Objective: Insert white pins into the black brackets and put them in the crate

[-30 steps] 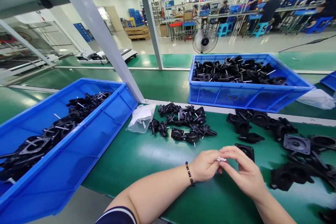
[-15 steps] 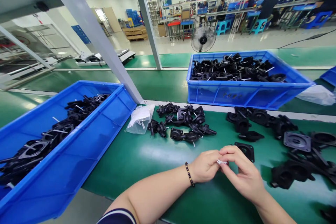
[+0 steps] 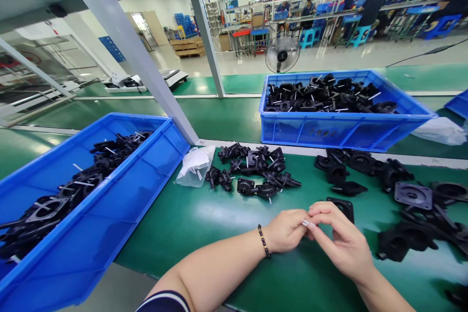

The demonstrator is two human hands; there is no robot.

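My left hand (image 3: 288,230), with a beaded bracelet at its wrist, is closed around small white pins (image 3: 307,224) whose ends show at its fingertips. From the other side, the thumb and fingers of my right hand (image 3: 340,236) pinch at the same pins, so the two hands meet above the green work surface (image 3: 204,224). How many pins lie inside the fingers is hidden. Just behind my right hand lies a black square-flanged part (image 3: 345,209), partly covered by it. Beyond my hands sits a group of black plastic housings (image 3: 256,187), several with white pins sticking out.
A clear bag (image 3: 193,168) of white pins lies beside the left blue crate (image 3: 146,180), which holds black parts. Another filled blue crate (image 3: 329,131) stands at the back. Loose black parts (image 3: 409,239) cover the right side. A grey post (image 3: 142,63) rises behind the left crate.
My right fingers have shifted slightly on the white pins, and the pins' visible ends have turned a little. My left hand stays almost in place.
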